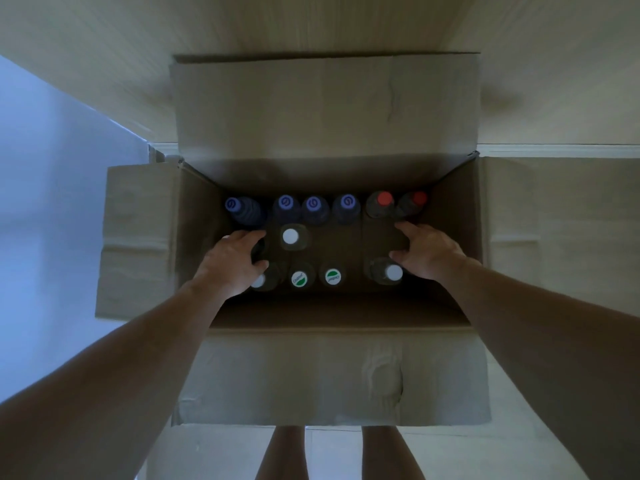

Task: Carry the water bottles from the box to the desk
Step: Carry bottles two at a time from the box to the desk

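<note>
An open cardboard box [446,216] stands on the floor below me, with several water bottles upright inside. Blue-capped bottles [313,204] and two red-capped bottles [384,199] line the far wall. White-capped bottles [290,236] and green-capped bottles [299,278] stand nearer. My left hand [230,263] reaches into the left side, with thumb and fingers curved apart around a dark bottle top [258,250]; I cannot tell if they touch it. My right hand [429,252] hovers open on the right, fingers spread, just beyond a white-capped bottle [393,272].
The box's four flaps [325,102] are folded outward, the far one leaning up against a pale wall. A white baseboard [554,150] runs behind. A bright blue-lit surface [41,202] lies to the left. My legs [284,452] stand at the near flap.
</note>
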`<state>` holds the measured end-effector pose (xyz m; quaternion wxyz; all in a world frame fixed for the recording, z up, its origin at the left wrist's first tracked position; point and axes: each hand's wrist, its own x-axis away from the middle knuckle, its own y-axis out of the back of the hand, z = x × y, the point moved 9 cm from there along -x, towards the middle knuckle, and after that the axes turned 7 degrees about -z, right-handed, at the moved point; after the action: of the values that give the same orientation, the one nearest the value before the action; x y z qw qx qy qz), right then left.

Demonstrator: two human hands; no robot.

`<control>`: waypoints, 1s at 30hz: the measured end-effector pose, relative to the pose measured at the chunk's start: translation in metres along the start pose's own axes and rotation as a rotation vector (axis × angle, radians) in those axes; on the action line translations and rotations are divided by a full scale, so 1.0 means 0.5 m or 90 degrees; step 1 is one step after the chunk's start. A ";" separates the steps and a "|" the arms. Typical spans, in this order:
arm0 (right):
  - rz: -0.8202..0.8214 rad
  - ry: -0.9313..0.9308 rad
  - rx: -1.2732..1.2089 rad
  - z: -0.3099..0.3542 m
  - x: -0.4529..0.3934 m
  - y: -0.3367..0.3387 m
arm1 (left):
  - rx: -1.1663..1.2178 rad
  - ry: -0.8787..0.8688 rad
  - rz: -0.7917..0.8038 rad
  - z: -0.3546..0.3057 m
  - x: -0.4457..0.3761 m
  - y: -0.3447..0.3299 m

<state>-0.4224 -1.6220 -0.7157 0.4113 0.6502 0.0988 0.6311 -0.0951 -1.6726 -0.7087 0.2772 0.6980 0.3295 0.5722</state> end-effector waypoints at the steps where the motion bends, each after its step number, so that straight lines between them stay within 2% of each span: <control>1: 0.000 0.001 0.001 -0.001 -0.002 -0.001 | -0.003 0.001 0.002 0.003 0.000 -0.005; 8: 0.005 -0.007 0.016 -0.008 -0.009 -0.016 | -0.015 0.002 0.004 0.004 -0.005 -0.012; 19: 0.026 -0.024 0.063 -0.037 -0.016 -0.058 | 0.017 -0.093 0.040 -0.135 -0.023 -0.085; 22: 0.029 0.014 0.074 -0.026 -0.018 -0.070 | 0.006 -0.109 0.039 -0.147 -0.027 -0.100; 27: -0.022 0.136 0.110 0.046 -0.023 -0.080 | -0.069 -0.164 0.024 -0.156 -0.027 -0.111; 30: -0.007 0.187 0.100 0.093 -0.026 -0.105 | -0.071 -0.160 0.048 -0.147 -0.029 -0.127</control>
<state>-0.3623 -1.6160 -0.7537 0.3442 0.5804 0.2106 0.7074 -0.1780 -1.6433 -0.7521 0.3331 0.7597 0.2330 0.5076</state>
